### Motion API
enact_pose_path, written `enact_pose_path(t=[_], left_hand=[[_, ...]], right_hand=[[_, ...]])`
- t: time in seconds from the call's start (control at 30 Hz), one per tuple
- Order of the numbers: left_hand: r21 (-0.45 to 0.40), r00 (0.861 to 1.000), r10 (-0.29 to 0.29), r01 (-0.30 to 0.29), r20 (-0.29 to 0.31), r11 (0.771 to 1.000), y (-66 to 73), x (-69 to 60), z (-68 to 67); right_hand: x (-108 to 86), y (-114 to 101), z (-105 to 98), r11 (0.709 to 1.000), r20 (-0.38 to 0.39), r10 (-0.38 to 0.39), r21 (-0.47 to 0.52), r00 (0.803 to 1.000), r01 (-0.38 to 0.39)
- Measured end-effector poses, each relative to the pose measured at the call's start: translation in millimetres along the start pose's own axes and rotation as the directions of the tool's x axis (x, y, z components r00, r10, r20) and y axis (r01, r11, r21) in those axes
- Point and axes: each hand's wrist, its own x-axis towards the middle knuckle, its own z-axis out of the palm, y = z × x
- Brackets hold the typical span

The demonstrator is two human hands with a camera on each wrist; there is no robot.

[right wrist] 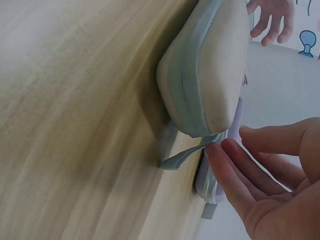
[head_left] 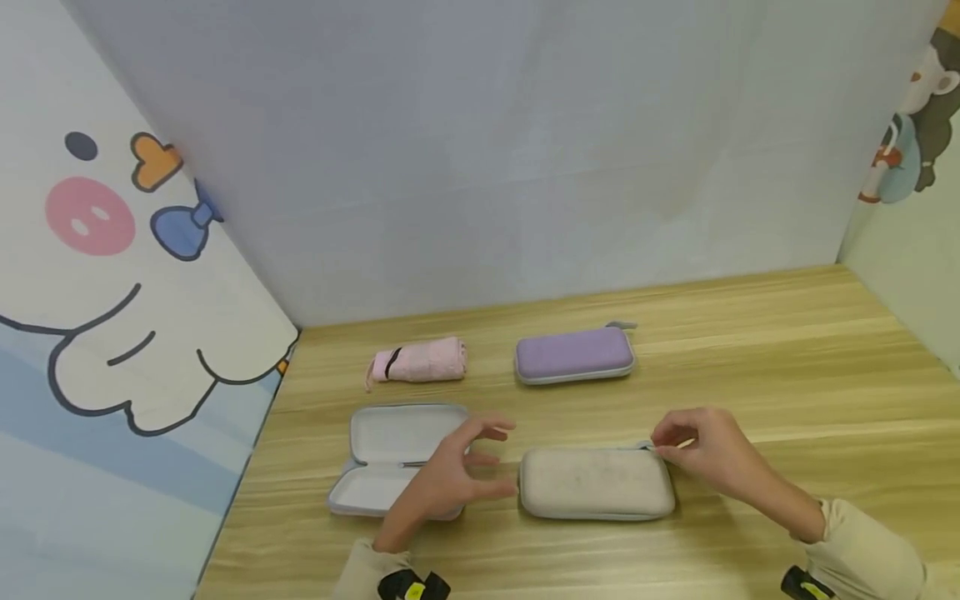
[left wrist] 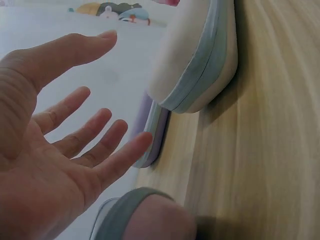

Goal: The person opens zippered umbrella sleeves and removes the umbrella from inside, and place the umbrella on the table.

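A cream zip case (head_left: 596,483) with a pale green band lies closed on the table in front of me. At its far right corner my right hand (head_left: 701,446) pinches the zipper pull (right wrist: 185,157) near its base, while the free end sticks out past the fingertips. My left hand (head_left: 450,471) is apart from the case's left end, fingers spread and holding nothing. Partly behind that hand lies an open case (head_left: 408,425) with a white lining; a thin slim item (head_left: 412,463) shows inside near the hinge, its kind unclear.
Further back lie a folded pink umbrella (head_left: 427,361) with a dark band and a closed purple zip case (head_left: 573,354). A pale grey cloth wall (head_left: 525,167) stands behind the wooden table (head_left: 750,358). A cartoon-printed sheet (head_left: 97,350) borders the left side.
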Motion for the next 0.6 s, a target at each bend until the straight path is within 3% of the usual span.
enact_pose_path(t=[0.33, 0.6], left_hand=[[0.024, 0.996, -0.059, 0.058, 0.067, 0.998, -7.2, 2.5, 16.6], [0.048, 0.995, -0.100, 0.099, 0.030, 0.994, -11.7, 5.8, 28.3]], right_hand=[[-1.6, 6.8, 3.1, 0.998, 0.063, 0.042, -0.058, 0.997, -0.038], [4.1, 11.9, 8.9, 1.000, 0.059, -0.005, -0.026, 0.998, 0.006]])
